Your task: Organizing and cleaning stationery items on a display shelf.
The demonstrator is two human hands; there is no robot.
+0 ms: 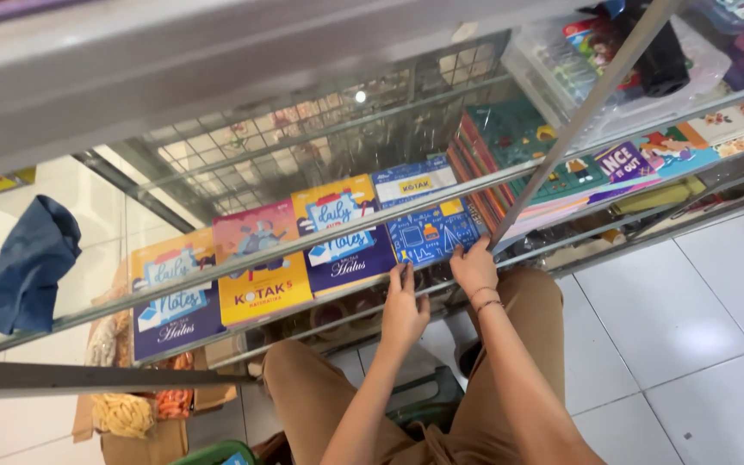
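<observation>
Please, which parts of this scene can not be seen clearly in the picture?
All in the head view:
- Left hand fingertips: at the glass shelf edge; contact cannot be told.
- Right hand: fingertips at the blue notebook pack; grip unclear through the glass.
- Items under the shelf: hidden by the packs and reflections.
- Clear box: contents blurred, cut by the top edge.
- Blue cloth: cut by the left edge.

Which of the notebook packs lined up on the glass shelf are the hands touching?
The blue pack at the right end of the row. The right hand rests on its lower edge and the left hand is just below it; the orange, pink and yellow-and-purple packs lie untouched to its left.
</observation>
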